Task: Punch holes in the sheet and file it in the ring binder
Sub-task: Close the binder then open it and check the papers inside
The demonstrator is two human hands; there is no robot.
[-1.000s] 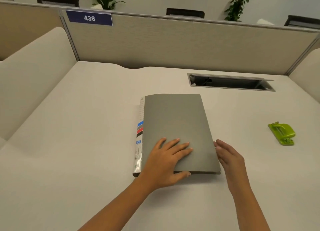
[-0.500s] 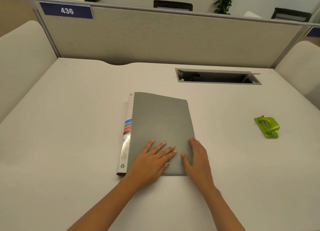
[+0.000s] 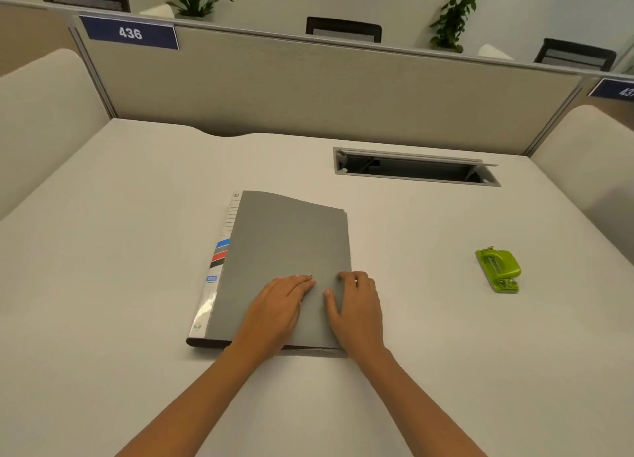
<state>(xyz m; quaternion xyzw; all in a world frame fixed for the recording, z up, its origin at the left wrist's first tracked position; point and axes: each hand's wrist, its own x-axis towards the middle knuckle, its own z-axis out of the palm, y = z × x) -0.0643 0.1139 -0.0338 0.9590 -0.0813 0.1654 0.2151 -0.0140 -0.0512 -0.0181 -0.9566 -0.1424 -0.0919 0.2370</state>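
Grey ring binder (image 3: 284,267) lies closed on the tabletop (image 3: 103,250); left hand (image 3: 278,310) rests flat on its cover, fingers spread, steadying it; right hand (image 3: 356,310) curls fingers at its right edge, likely to open it. Green punch (image 3: 498,270) sits well right of the binder; no sheet visible

Plain grey binder (image 3: 284,250) with blue, red and black spine stripes; lime-green hole punch (image 3: 499,269); off-white desk (image 3: 120,250).

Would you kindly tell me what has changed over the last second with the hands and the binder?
The right hand moved left from beside the binder onto the cover's right edge, fingers curled there. The left hand stayed flat on the cover. The binder stays shut, and the punch sits untouched to the right.
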